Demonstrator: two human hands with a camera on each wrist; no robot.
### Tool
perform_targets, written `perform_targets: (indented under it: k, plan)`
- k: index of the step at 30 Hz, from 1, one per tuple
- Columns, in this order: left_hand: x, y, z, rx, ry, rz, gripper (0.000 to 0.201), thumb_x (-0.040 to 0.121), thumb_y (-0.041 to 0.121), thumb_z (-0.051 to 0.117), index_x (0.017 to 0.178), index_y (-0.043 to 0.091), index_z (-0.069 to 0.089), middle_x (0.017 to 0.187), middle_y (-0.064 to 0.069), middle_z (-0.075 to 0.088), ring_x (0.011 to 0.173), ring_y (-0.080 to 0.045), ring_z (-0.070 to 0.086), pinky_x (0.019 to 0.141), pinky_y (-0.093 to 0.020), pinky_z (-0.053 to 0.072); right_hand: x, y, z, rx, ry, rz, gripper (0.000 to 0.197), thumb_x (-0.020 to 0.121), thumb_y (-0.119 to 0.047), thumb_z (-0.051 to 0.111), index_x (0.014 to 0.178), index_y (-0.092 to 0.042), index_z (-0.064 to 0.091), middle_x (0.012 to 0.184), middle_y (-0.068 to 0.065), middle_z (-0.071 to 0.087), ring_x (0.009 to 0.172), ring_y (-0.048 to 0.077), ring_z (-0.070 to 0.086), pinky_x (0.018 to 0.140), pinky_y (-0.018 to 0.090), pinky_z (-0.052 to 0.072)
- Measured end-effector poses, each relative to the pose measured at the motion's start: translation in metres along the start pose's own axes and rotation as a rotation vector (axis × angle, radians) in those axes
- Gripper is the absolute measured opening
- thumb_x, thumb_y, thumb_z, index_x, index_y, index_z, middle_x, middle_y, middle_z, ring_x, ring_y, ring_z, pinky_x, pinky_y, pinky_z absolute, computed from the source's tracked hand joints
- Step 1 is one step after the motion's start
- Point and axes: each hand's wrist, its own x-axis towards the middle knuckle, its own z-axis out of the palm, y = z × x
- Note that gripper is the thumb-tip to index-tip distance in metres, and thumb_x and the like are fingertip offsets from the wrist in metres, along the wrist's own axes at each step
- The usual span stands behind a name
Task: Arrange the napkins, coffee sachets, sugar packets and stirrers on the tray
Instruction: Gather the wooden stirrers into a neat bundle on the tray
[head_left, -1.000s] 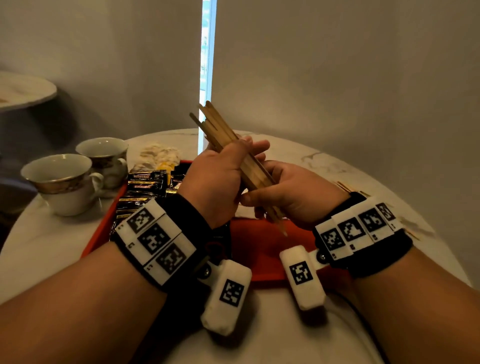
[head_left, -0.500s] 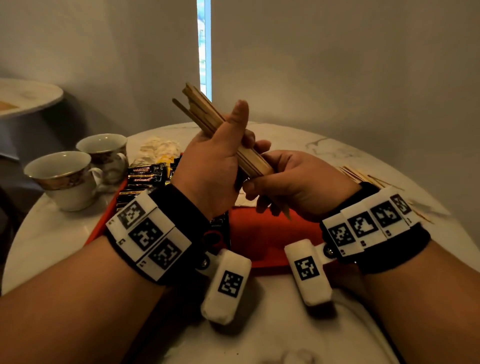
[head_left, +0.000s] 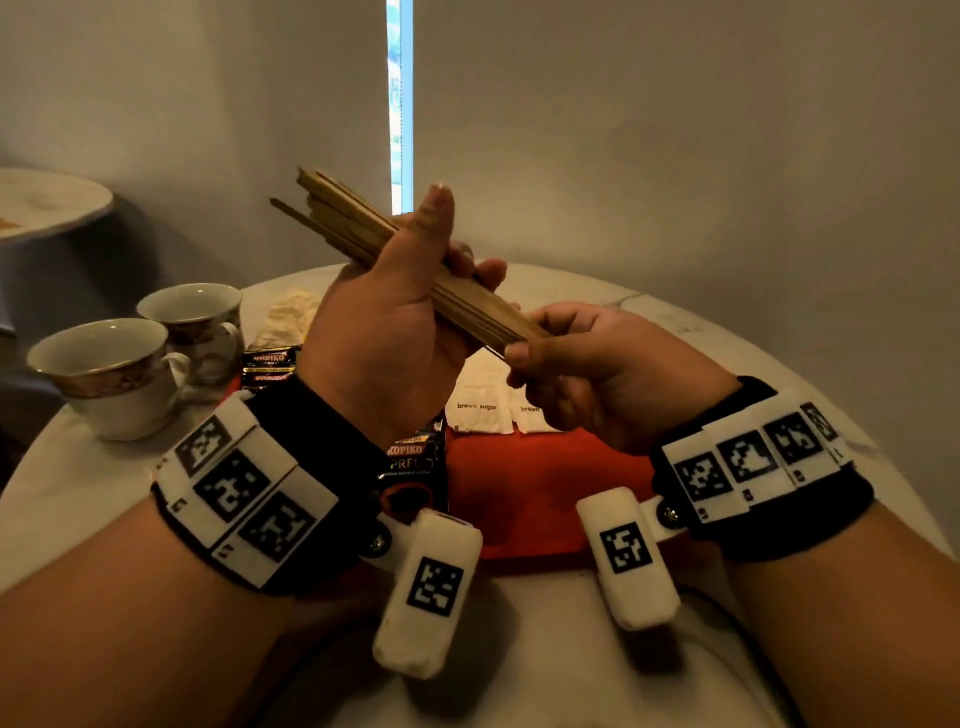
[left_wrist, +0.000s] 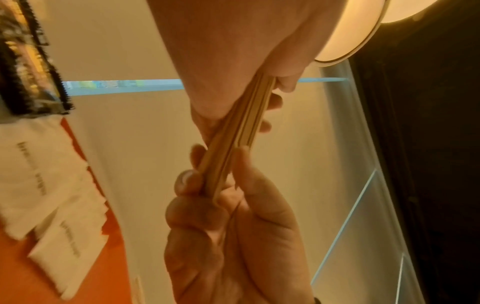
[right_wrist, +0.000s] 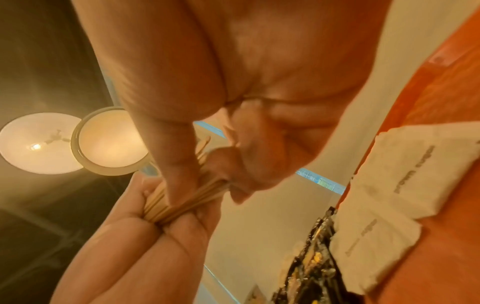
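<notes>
Both hands are on one bundle of wooden stirrers (head_left: 395, 260), held up in the air and slanting from high on the far left down toward the right. The left hand (head_left: 384, 332) is wrapped round the middle of the bundle, thumb standing up, fingers curled underneath. The right hand (head_left: 597, 364) pinches the lower ends between thumb and fingertips; from the left wrist view those fingers (left_wrist: 187, 181) close around the tips of the sticks (left_wrist: 233, 135). At the top end the sticks are uneven, one poking out lower than the rest.

Straight below the grip lies the red tray (head_left: 545, 493). Right under the right hand sit white sugar packets (head_left: 480, 402) marked "brown sugar", and under the left wrist and beyond it the dark coffee sachets (head_left: 270, 364) are lined up. Past those, at the far left corner, is a pale crumpled heap that I take for the napkins (head_left: 288, 317), though I cannot say whether it rests on the tray. Two teacups (head_left: 114, 369) stand off to the left on the table (head_left: 78, 483).

To my eye this is the stirrer step: squaring the bundle before setting it down. The next move calls for evening the ends, then lowering the sticks flat onto the bare red strip nearest the person, without fanning them or nudging the packets.
</notes>
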Motion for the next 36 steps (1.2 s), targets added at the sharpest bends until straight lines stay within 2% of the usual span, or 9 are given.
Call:
perform_targets:
  k: [5, 9, 12, 14, 18, 24, 26, 29, 36]
  plan:
    - [0.0, 0.012, 0.002, -0.111, 0.109, 0.135, 0.018, 0.096, 0.031, 0.06, 0.089, 0.014, 0.056, 0.068, 0.001, 0.064, 0.077, -0.02, 0.072, 0.083, -0.048, 0.061, 0.005, -0.005, 0.003, 0.438, 0.101, 0.104, 0.081, 0.078, -0.061, 0.057, 0.129, 0.003, 0.054, 0.112, 0.02, 0.065, 0.1, 0.03, 0.065, 0.082, 0.037, 0.056]
    - [-0.003, 0.008, 0.003, -0.062, 0.117, 0.143, 0.023, 0.09, 0.032, 0.064, 0.092, 0.012, 0.056, 0.069, 0.0, 0.069, 0.083, -0.021, 0.074, 0.071, -0.037, 0.06, 0.011, -0.001, 0.003, 0.765, 0.084, 0.22, 0.103, 0.09, -0.072, 0.042, 0.142, 0.015, 0.034, 0.148, 0.041, 0.032, 0.14, 0.055, 0.031, 0.116, 0.052, 0.033]
    - [-0.006, -0.005, 0.007, 0.037, 0.053, 0.083, 0.022, 0.086, 0.031, 0.066, 0.093, 0.014, 0.056, 0.071, -0.001, 0.07, 0.088, -0.022, 0.074, 0.068, -0.036, 0.059, 0.011, 0.007, 0.011, 0.919, -0.172, 0.106, 0.104, 0.086, -0.075, 0.045, 0.141, 0.014, 0.039, 0.161, 0.025, 0.014, 0.15, 0.042, 0.014, 0.122, 0.055, 0.018]
    - [-0.006, -0.01, 0.008, 0.036, 0.033, 0.052, 0.018, 0.089, 0.029, 0.066, 0.094, 0.016, 0.056, 0.072, -0.002, 0.07, 0.09, -0.024, 0.074, 0.069, -0.036, 0.059, 0.013, 0.01, 0.014, 0.943, -0.265, 0.069, 0.106, 0.084, -0.075, 0.049, 0.147, 0.009, 0.034, 0.163, 0.019, 0.019, 0.149, 0.042, 0.022, 0.121, 0.06, 0.017]
    - [-0.006, -0.007, 0.006, 0.042, 0.037, 0.074, 0.027, 0.083, 0.032, 0.068, 0.098, 0.014, 0.055, 0.074, -0.001, 0.071, 0.094, -0.026, 0.074, 0.072, -0.038, 0.059, 0.014, 0.01, 0.005, 0.792, -0.1, 0.094, 0.103, 0.087, -0.077, 0.039, 0.14, 0.01, 0.042, 0.148, 0.026, 0.047, 0.139, 0.049, 0.04, 0.119, 0.057, 0.024]
    - [-0.01, -0.009, 0.009, 0.064, 0.008, 0.029, 0.021, 0.089, 0.029, 0.068, 0.084, 0.012, 0.055, 0.066, -0.003, 0.062, 0.07, -0.021, 0.067, 0.073, -0.042, 0.058, 0.0, 0.003, 0.023, 0.792, -0.318, 0.009, 0.09, 0.085, -0.06, 0.057, 0.151, -0.002, 0.035, 0.15, 0.024, 0.042, 0.141, 0.041, 0.04, 0.117, 0.056, 0.031]
    - [-0.009, -0.005, 0.007, 0.105, -0.008, 0.005, 0.026, 0.089, 0.032, 0.068, 0.08, 0.012, 0.055, 0.066, -0.002, 0.057, 0.064, -0.018, 0.062, 0.069, -0.041, 0.056, 0.001, 0.001, 0.018, 0.533, -0.215, 0.033, 0.067, 0.085, -0.05, 0.059, 0.136, -0.006, 0.052, 0.127, 0.021, 0.056, 0.116, 0.037, 0.061, 0.094, 0.046, 0.053]
    - [-0.009, -0.005, 0.007, 0.155, -0.006, -0.017, 0.027, 0.089, 0.032, 0.068, 0.081, 0.011, 0.054, 0.063, -0.001, 0.057, 0.059, -0.017, 0.062, 0.065, -0.038, 0.054, -0.003, 0.0, 0.01, 0.155, -0.159, 0.067, 0.049, 0.087, -0.038, 0.059, 0.12, -0.001, 0.06, 0.103, 0.022, 0.064, 0.077, 0.028, 0.066, 0.061, 0.032, 0.053]
    - [-0.011, -0.006, 0.011, 0.203, 0.032, -0.122, 0.027, 0.095, 0.03, 0.065, 0.084, 0.01, 0.052, 0.064, -0.002, 0.054, 0.057, -0.018, 0.059, 0.06, -0.035, 0.056, -0.004, 0.004, 0.006, 0.007, -0.266, 0.086, 0.032, 0.088, -0.027, 0.062, 0.11, -0.003, 0.06, 0.086, 0.019, 0.066, 0.063, 0.024, 0.061, 0.052, 0.028, 0.049]
